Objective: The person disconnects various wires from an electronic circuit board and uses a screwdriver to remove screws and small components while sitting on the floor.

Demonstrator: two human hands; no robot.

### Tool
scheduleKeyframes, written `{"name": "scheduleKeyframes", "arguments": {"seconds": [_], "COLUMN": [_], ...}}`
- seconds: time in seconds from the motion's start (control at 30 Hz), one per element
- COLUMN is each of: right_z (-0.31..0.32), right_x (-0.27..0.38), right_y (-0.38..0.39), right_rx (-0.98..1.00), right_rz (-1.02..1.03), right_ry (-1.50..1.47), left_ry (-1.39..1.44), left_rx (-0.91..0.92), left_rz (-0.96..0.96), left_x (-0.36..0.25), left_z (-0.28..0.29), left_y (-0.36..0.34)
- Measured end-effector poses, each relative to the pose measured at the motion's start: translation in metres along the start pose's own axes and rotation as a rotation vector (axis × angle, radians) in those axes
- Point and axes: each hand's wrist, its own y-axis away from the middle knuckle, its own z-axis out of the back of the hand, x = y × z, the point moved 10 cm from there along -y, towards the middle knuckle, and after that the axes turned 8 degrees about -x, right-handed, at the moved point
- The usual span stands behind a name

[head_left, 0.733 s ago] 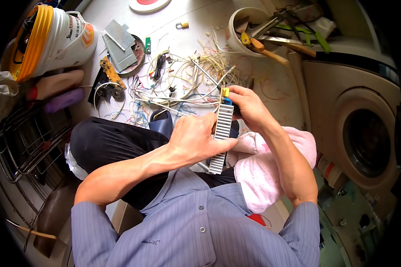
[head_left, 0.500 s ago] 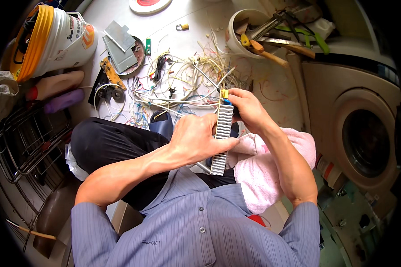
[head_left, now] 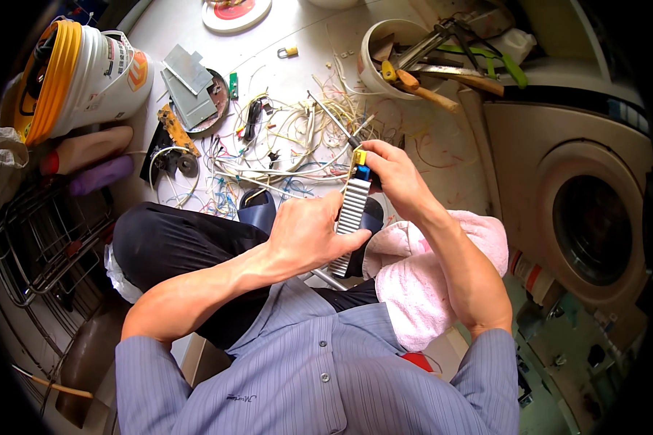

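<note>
A long ribbed silver heat sink [head_left: 353, 205] slants over my lap, with a small yellow part [head_left: 360, 156] and a blue part [head_left: 363, 172] at its far end. My left hand [head_left: 306, 233] is closed round its middle, thumb lying across the ribs. At the far end my right hand [head_left: 397, 174] closes its fingers beside the yellow and blue parts; the fingertips underneath are hidden. A thin metal rod with a dark collar [head_left: 353, 141] points away to the upper left from there. Whether my right hand also holds this rod I cannot make out.
Tangled wires [head_left: 290, 145] cover the floor ahead. Flat metal plates [head_left: 189, 85] lie on a round pan at left, near a white-and-yellow bucket [head_left: 98, 80]. A tool bucket [head_left: 374, 61] and a washing machine [head_left: 559, 196] stand at right. A pink towel [head_left: 421, 290] covers my right knee.
The heat sink has tilted, its ribbed face turning more upward and its near end moving left. Both hands keep their hold and have shifted slightly. The whole view has moved a little.
</note>
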Motion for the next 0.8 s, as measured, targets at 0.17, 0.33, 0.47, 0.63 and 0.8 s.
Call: {"name": "scheduleKeyframes", "arguments": {"seconds": [0.17, 0.33, 0.47, 0.63, 0.8], "right_z": [-0.001, 0.001, 0.002, 0.002, 0.005], "right_x": [-0.011, -0.011, -0.006, -0.002, -0.001], "right_y": [-0.001, -0.002, -0.003, -0.003, -0.006], "right_rx": [0.009, 0.012, 0.024, 0.002, 0.006], "right_rz": [-0.035, -0.024, -0.008, 0.004, 0.012], "right_ry": [0.032, 0.056, 0.057, 0.060, 0.071], "left_ry": [0.009, 0.046, 0.033, 0.048, 0.036], "left_rx": [0.062, 0.088, 0.078, 0.083, 0.084], "left_rz": [0.046, 0.089, 0.094, 0.116, 0.113], "left_x": [0.004, 0.005, 0.008, 0.009, 0.016], "left_z": [-0.007, -0.007, -0.006, -0.005, -0.008], "left_y": [0.001, 0.001, 0.000, 0.000, 0.001]}}
